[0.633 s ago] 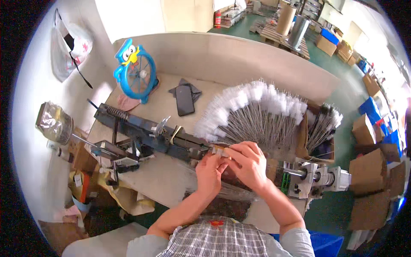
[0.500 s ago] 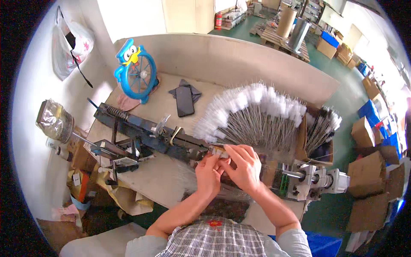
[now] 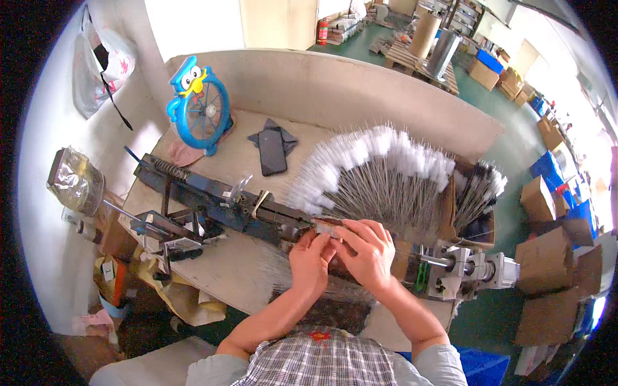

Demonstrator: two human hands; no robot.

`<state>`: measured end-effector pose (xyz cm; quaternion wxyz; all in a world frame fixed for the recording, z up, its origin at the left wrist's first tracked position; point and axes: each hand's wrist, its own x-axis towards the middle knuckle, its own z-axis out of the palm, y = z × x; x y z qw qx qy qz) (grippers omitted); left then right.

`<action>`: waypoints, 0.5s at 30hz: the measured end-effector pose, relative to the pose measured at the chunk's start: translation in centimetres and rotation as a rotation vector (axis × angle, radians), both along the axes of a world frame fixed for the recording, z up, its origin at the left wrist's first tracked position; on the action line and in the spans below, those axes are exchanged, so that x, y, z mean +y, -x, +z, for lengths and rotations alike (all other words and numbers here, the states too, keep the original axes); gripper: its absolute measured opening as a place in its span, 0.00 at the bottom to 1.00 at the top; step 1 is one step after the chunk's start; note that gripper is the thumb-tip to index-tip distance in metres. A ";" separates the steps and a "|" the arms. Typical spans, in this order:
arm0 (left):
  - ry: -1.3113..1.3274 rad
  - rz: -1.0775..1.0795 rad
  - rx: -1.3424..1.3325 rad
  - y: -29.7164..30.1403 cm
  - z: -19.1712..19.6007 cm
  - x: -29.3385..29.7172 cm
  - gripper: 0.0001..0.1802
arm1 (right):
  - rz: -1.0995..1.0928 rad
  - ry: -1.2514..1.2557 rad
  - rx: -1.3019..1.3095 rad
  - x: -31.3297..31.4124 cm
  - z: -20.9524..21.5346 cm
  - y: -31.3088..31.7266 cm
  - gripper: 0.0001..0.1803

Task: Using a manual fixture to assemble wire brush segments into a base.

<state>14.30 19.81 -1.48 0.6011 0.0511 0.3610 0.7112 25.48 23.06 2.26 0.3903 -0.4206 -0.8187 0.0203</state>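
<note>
My left hand and my right hand meet at the right end of a long dark metal machine bar. The fingers of both are closed in a pinch on a small whitish piece, whose kind I cannot make out. My fingertips partly cover it. Just beyond my hands lies a wide fan of wire-stemmed brushes with white bristle heads. To the right of my right hand, a metal chuck assembly with a shaft is mounted at the table edge.
Behind the bar lie a black phone on a dark cloth and a blue duck-shaped fan. A cardboard box with more brushes stands at the right. Loose bristles litter the table's near edge. A wrapped lamp-like part juts out at left.
The whole view has shifted slightly. My hands stay together at the bar's end, with the right fingers drawn a little, and the whitish piece now shows more plainly.
</note>
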 end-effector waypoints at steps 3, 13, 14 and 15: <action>-0.009 -0.004 -0.028 -0.1 0.2 0.3 0.07 | 0.020 0.017 -0.020 0.3 -0.2 0.1 0.13; -0.043 -0.004 -0.202 0.7 -0.2 -0.1 0.18 | 0.000 0.056 -0.003 0.0 1.6 -0.5 0.14; -0.023 -0.017 -0.214 0.8 0.1 -0.3 0.22 | 0.002 0.094 -0.083 0.1 1.6 -1.0 0.12; -0.025 -0.024 -0.211 0.8 0.5 -0.4 0.22 | -0.002 0.132 -0.164 0.0 1.5 -1.5 0.11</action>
